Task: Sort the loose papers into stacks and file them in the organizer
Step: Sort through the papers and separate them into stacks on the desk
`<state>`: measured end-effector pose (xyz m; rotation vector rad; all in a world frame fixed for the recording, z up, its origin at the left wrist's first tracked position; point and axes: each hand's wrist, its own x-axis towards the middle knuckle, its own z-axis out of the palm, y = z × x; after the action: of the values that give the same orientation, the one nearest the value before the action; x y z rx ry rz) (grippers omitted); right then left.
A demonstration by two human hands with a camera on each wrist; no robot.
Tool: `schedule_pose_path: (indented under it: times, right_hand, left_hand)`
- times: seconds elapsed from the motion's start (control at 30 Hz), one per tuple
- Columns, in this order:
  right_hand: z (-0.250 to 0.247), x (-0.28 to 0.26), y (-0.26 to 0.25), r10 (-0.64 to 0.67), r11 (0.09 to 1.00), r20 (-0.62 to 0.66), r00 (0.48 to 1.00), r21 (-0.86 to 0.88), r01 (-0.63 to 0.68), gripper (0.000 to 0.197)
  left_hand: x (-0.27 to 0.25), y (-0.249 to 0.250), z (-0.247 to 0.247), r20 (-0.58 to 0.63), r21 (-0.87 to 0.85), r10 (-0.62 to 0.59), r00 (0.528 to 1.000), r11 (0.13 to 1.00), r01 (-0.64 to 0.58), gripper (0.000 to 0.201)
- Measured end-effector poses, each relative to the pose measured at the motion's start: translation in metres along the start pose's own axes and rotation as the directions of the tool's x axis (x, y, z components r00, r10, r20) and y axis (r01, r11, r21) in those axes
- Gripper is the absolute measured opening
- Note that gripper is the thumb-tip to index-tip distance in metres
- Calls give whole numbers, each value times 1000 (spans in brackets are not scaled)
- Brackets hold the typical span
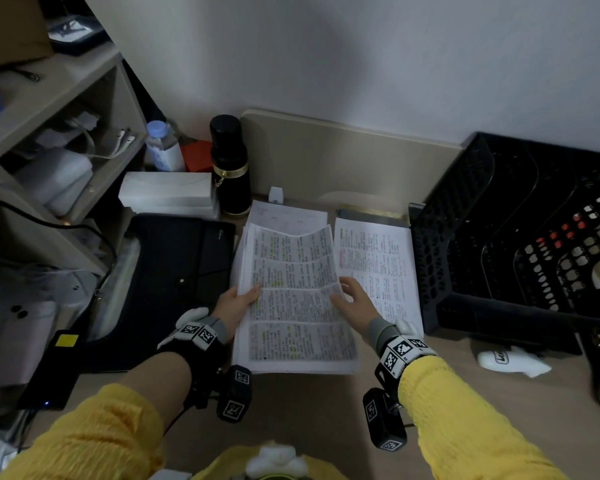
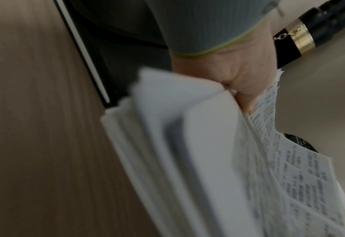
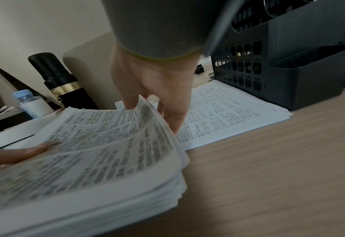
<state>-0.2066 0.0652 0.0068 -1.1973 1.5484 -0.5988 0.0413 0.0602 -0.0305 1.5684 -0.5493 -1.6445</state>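
Note:
A thick stack of printed papers (image 1: 291,306) lies at the middle of the desk, its top sheets bowed upward. My left hand (image 1: 243,299) grips the stack's left edge, thumb (image 3: 25,152) on top, fingers underneath (image 2: 242,96). My right hand (image 1: 347,296) pinches the right edge of the top sheets (image 3: 114,136) and lifts them, thumb above, fingers behind (image 3: 147,104). A second stack of printed pages (image 1: 378,258) lies flat to the right (image 3: 224,112). Another sheet (image 1: 284,214) shows behind the held stack. The black perforated organizer (image 1: 465,237) stands at the right (image 3: 289,72).
A black flask (image 1: 231,168), a water bottle (image 1: 163,147) and a white box (image 1: 167,190) stand at the back left. A black pouch (image 1: 181,265) lies left of the papers, beside a shelf unit (image 1: 49,133). A white object (image 1: 510,362) lies front right. Bare desk (image 1: 291,410) shows nearest me.

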Motion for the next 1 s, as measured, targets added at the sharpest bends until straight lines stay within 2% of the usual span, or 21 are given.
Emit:
schedule_pose_path:
  times: [0.07,0.13,0.27,0.4,0.53,0.8,0.9,1.0]
  right_hand:
    - [0,2,2,19,998,-42,999,-54,-22,17]
    - [-2,4,5,37,997,-85,996,-67,-43,14]
    - [-8,7,9,68,997,-121,990,47,-62,26]
    - [-14,10,11,192,981,-191,963,47,-186,51]
    - [-25,12,20,246,961,-288,925,-55,-273,46]
    - [-49,15,26,293,913,-377,879,-163,-374,43]
    - [-54,18,25,273,900,-410,870,-212,-382,33]
    - [-64,19,15,251,891,-452,856,-238,-387,33]
  left_hand:
    - [0,-2,1,9,-9,-12,1000,1000,12,32]
    - [1,-3,3,17,-5,-7,1000,1000,7,36]
    - [2,-5,-1,27,33,-29,999,999,29,43]
    - [5,-13,-4,-16,41,-29,999,999,30,42]
    - [7,-17,-1,-104,107,13,994,994,-2,36]
    - [14,-20,-2,-145,202,15,989,979,15,39]
    - [13,-20,-3,-136,230,53,989,973,-20,30]
    - [10,-14,-3,-96,169,69,993,984,-52,16]
